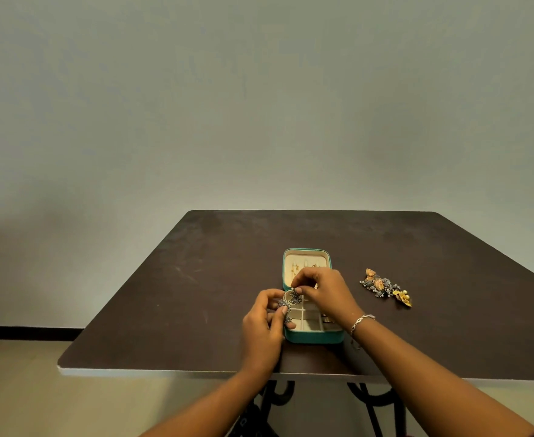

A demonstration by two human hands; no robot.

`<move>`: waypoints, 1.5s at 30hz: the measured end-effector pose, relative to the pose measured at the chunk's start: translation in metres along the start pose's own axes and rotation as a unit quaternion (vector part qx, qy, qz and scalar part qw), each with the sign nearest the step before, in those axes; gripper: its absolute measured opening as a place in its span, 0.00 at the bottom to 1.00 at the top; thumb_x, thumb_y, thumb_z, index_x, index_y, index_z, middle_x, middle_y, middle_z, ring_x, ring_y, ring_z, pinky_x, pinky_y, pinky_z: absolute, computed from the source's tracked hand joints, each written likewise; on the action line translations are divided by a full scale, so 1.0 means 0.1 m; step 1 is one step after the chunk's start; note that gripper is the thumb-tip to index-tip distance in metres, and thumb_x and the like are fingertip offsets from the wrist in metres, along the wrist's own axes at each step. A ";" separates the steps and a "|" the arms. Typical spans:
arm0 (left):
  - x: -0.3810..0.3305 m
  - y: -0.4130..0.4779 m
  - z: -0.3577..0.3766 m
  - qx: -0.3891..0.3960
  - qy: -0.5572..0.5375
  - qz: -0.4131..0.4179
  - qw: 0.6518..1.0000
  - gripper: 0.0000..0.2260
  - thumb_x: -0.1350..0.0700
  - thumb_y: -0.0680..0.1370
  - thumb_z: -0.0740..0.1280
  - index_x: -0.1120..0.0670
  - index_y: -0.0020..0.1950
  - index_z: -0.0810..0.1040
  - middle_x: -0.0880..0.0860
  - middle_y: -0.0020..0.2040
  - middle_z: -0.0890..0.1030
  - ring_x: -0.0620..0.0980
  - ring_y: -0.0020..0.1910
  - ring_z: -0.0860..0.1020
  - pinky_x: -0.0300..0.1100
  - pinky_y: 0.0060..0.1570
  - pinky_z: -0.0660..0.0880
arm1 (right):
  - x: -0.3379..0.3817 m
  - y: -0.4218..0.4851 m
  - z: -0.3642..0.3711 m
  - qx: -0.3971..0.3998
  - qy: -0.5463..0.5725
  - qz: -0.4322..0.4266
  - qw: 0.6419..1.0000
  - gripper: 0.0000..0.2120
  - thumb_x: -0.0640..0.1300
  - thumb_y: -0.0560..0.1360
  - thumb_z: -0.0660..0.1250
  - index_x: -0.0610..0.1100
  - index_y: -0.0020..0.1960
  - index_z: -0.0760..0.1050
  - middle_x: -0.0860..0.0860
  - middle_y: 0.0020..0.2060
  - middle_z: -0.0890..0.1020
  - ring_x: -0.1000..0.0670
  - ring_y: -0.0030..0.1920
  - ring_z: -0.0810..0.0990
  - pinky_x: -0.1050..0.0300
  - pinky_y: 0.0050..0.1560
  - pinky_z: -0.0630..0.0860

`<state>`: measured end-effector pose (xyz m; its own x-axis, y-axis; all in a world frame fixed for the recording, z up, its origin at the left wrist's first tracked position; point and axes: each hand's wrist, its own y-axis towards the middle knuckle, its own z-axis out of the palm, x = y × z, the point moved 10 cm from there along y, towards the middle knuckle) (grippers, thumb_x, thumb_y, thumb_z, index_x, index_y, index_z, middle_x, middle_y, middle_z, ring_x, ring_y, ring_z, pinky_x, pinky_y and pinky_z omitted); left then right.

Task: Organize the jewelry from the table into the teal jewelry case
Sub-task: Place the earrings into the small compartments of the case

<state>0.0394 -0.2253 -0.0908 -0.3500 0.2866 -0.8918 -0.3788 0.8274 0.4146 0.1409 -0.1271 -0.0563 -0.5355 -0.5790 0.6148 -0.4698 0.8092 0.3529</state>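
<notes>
Backdrop: a plain grey-green wall (259,105) is filling the upper half of the view, and a pale floor (22,405) is showing at 8 o'clock.
Table (196,294): a dark brown top with a light edge is standing on curved black metal legs (366,402).
Teal jewelry case (314,337): it is lying open near the middle of the table, towards the near edge.
Lid (306,252): it is lying flat at the case's 12 o'clock, with its cream lining facing up and small gold pieces in it.
Tray (310,324): this cream half, divided into small compartments, is sitting nearest the person.
Left hand (264,323): it is reaching in at the tray's 9 o'clock with its fingers curled, and the thumb and fingertips are pinching a dark filigree earring (284,302) at the case's left rim.
Right hand (325,290): it is arching over the hinge line with its fingers bent, pinching a second filigree piece (295,297) just above the tray's far-left corner.
Link between the two pieces: they are hanging just beside each other, and whether they are joined cannot be told.
Bracelet (362,320): a silver chain is sitting on the right wrist.
Pile of jewelry (385,287): gold, copper and dark pieces are lying in a cluster on the table at the case's 3 o'clock, apart from it.
</notes>
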 end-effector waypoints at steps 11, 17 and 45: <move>-0.01 -0.01 0.04 0.012 -0.012 0.000 1.000 0.17 0.66 0.78 0.60 0.42 0.52 0.68 0.47 0.42 0.75 0.41 0.37 0.80 0.33 0.33 0.75 | -0.15 0.08 0.32 0.075 -0.108 0.050 0.990 0.04 0.41 0.70 0.70 0.46 0.45 0.81 0.49 0.44 0.84 0.51 0.48 0.80 0.54 0.52 0.76; 0.01 0.00 0.02 0.005 -0.025 -0.003 1.000 0.19 0.66 0.77 0.61 0.40 0.54 0.67 0.47 0.43 0.74 0.45 0.37 0.79 0.36 0.33 0.76 | 0.01 0.06 -0.01 -0.022 -0.067 0.028 0.997 0.04 0.38 0.71 0.68 0.44 0.44 0.81 0.49 0.43 0.83 0.53 0.44 0.77 0.58 0.47 0.72; 0.12 0.04 0.06 0.021 0.002 -0.019 1.000 0.20 0.67 0.79 0.55 0.40 0.54 0.66 0.50 0.42 0.75 0.41 0.36 0.76 0.40 0.37 0.77 | 0.50 0.12 0.30 0.247 -0.281 -0.251 0.893 0.07 0.38 0.75 0.64 0.43 0.49 0.79 0.49 0.49 0.81 0.52 0.52 0.74 0.61 0.50 0.69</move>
<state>0.0389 -0.2160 -0.1009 -0.3389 0.2536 -0.9060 -0.3561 0.8568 0.3731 0.0880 -0.1492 -0.0425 -0.3722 -0.9275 -0.0339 -0.9277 0.3707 0.0443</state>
